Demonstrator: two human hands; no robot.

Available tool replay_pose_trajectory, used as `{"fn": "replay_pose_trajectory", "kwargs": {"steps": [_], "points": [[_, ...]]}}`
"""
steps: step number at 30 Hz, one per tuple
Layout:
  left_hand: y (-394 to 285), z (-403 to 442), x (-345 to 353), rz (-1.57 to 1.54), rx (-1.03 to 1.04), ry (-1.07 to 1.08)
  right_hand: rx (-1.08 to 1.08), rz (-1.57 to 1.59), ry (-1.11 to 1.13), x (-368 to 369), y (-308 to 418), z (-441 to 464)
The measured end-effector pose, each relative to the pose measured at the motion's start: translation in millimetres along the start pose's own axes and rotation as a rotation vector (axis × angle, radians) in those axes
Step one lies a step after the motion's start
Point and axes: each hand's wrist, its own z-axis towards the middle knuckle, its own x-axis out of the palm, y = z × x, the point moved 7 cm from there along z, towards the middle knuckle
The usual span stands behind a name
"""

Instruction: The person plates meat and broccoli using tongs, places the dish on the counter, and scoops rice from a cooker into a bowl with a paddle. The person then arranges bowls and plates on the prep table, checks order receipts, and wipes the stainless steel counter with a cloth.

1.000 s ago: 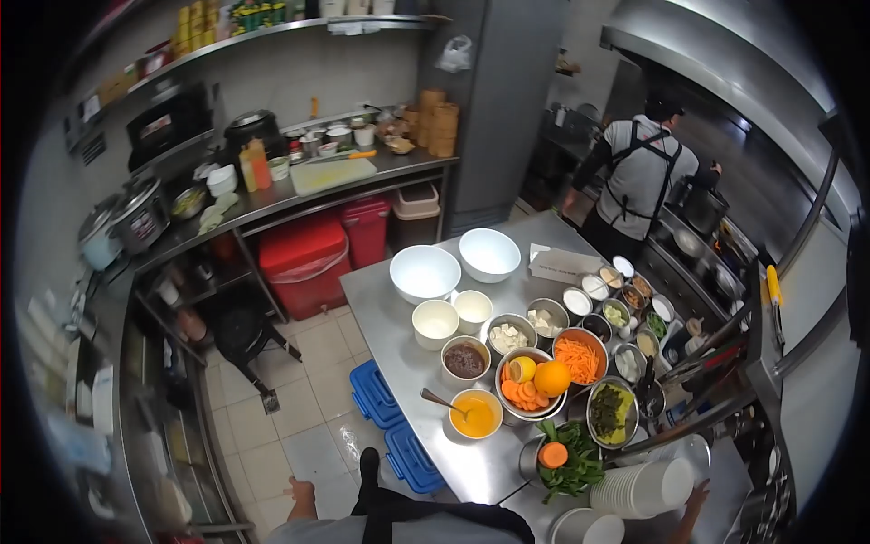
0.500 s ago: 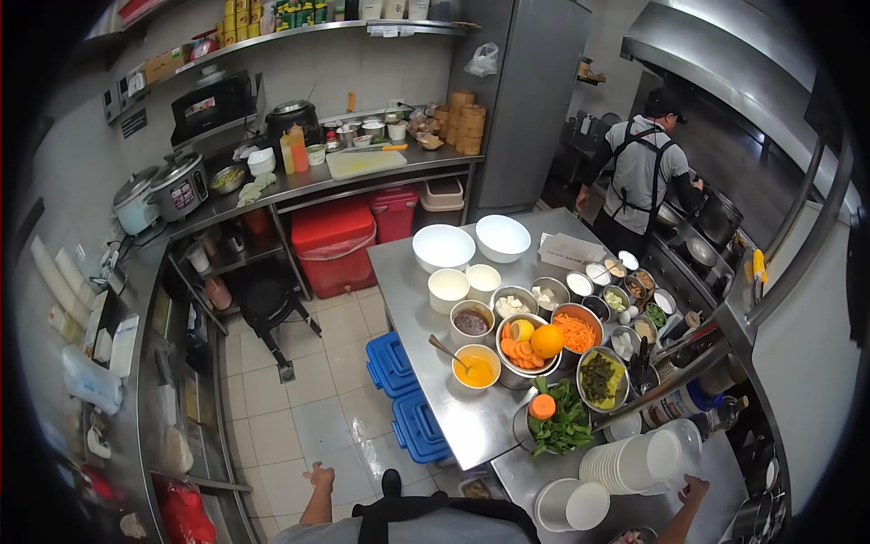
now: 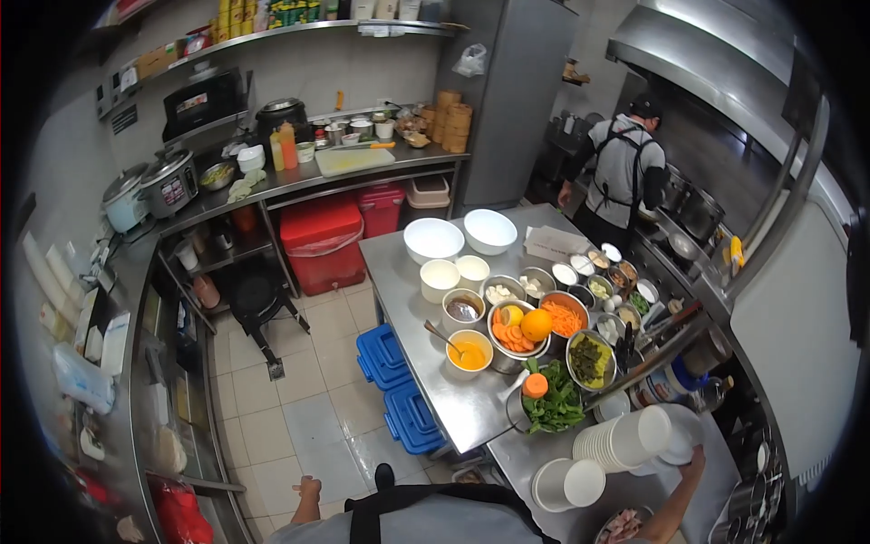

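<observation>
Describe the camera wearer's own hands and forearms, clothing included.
The left hand and right hand wear no gloves, and the visible forearms are sleeveless. A grey top and black apron cover the torso. Any rings are too small to make out.

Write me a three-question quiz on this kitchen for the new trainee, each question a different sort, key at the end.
1. Multiple choice: what shares a bowl with the whole orange?
A) peeled eggs
B) sliced carrots
C) cooked noodles

2. True or false: a spoon rests in the orange liquid.

3. Short answer: which of the wearer's hands is at the clear plastic ware beside the stacked white tubs?

Key: 1. B; 2. True; 3. The right hand.
</observation>
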Motion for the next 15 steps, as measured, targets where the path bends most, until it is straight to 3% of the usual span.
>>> {"fn": "replay_pose_trajectory", "kwargs": {"steps": [2,5,7,9,12,14,15], "points": [[-7,9,-1,0.057,0.033,0.053,-0.075,-0.058,-0.108,-18,-1,16],[-43,35,6,0.087,0.153,0.049,-0.311,-0.379,-0.462,-69,-3,25],[-97,42,23,0.406,0.529,0.117,-0.390,-0.346,-0.504,-67,9,-19],[-161,-52,22,0.208,0.385,0.476,-0.412,-0.319,-0.524,-84,33,-44],[-247,-225,42,0.561,0.615,1.318,-0.356,-0.245,-0.534,-104,71,-107],[-286,-378,31,0.671,0.864,1.631,-0.353,-0.123,-0.564,-57,94,-196],[-292,-437,35,0.713,0.943,1.802,-0.394,-0.246,-0.612,-51,104,-232]]}}
